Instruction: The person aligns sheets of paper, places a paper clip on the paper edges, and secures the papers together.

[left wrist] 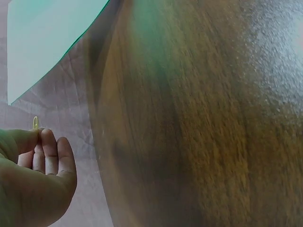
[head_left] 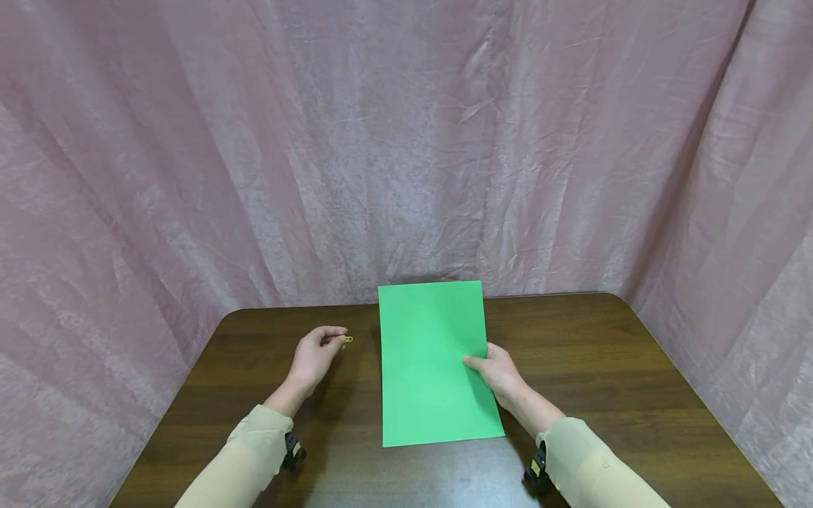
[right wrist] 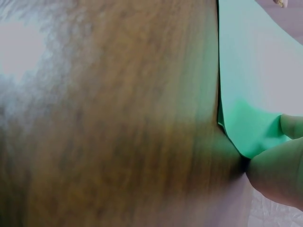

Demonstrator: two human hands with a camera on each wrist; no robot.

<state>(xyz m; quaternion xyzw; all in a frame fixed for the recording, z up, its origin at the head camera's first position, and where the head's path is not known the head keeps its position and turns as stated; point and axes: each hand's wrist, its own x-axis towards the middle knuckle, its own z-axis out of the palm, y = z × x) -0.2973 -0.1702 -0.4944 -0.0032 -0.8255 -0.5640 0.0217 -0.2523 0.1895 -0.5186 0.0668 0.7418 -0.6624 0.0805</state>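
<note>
Between thumb and index finger, my left hand pinches a small yellow paper clip. The looped end of the paper clip sticks out past the fingertips in the left wrist view. My right hand grips the right edge of a green sheet of paper, thumb on its face and the other fingers hidden behind. The sheet is raised off the table and tilted toward me. In the right wrist view, a second edge shows behind the corner of the paper, perhaps another sheet. The paper clip and paper are apart.
A brown wood-grain table with rounded far corners lies under both hands. Pink velvet curtains hang behind it and along the sides. Black wrist devices sit at the cuffs of both pale sleeves.
</note>
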